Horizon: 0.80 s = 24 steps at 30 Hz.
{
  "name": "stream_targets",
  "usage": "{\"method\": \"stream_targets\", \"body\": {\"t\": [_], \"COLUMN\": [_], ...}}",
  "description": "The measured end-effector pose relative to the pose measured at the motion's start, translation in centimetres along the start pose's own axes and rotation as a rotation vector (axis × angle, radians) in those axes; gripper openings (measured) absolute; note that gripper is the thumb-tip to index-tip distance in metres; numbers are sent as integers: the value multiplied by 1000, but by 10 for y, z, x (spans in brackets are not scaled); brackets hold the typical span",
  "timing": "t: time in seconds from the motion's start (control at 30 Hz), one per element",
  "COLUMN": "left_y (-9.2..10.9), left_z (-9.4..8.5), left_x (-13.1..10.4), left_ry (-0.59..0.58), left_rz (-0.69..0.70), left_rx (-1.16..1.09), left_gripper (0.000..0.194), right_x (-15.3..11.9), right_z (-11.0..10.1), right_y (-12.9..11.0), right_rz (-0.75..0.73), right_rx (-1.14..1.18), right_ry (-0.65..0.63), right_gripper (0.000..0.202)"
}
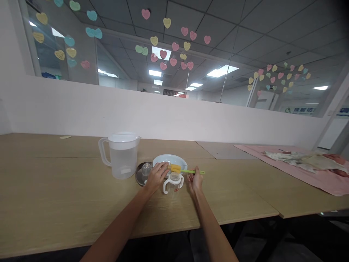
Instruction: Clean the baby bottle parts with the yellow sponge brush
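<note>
- Bottle brush (182,170), yellow sponge head on a green handle, lies level above a clear two-handled bottle (173,182) standing on the wooden surface (68,196).
- Right hand (195,181): grip closed on the green handle's end.
- Left hand (156,177): fingers curled at the sponge head and the bottle's left handle; exact contact cannot be told.
- Just behind: pale blue bowl (170,160); to its left, a round metal lid (142,173) with a small clear piece on it, then a translucent jug (121,154).
- Far right: pink cloth (305,169) with crumpled fabric.
- Both forearms extend forward, converging.
- Wall signage too blurred to read.
</note>
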<state>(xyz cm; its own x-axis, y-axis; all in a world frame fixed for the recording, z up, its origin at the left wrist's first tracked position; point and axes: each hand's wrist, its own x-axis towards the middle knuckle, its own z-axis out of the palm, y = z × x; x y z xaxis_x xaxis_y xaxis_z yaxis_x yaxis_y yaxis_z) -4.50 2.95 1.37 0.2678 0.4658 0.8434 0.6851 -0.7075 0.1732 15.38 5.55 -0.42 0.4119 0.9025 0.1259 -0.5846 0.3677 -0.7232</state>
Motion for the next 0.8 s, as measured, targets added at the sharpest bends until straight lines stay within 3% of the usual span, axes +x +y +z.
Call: {"method": "stream_targets", "body": {"t": [0.23,0.43,0.57,0.8], "left_y": [-5,-6,-11,-7], "left_z": [-3,-5,-10,-12], "left_x": [3,0,1,2], "left_ry": [50,-2,66,117], "left_rz": [-11,54,30,96], "left_rx": [32,57,114,148], "left_gripper": [32,32,35,33], "right_x": [-3,3,10,12], "right_z": [1,-4,-10,-10], "right_y": [-8,-5,-5,-1], "right_rz": [20,10,15,7], "right_rx": [43,43,92,21], "right_ry": [-59,79,155,-32], "right_gripper": [51,48,43,46]}}
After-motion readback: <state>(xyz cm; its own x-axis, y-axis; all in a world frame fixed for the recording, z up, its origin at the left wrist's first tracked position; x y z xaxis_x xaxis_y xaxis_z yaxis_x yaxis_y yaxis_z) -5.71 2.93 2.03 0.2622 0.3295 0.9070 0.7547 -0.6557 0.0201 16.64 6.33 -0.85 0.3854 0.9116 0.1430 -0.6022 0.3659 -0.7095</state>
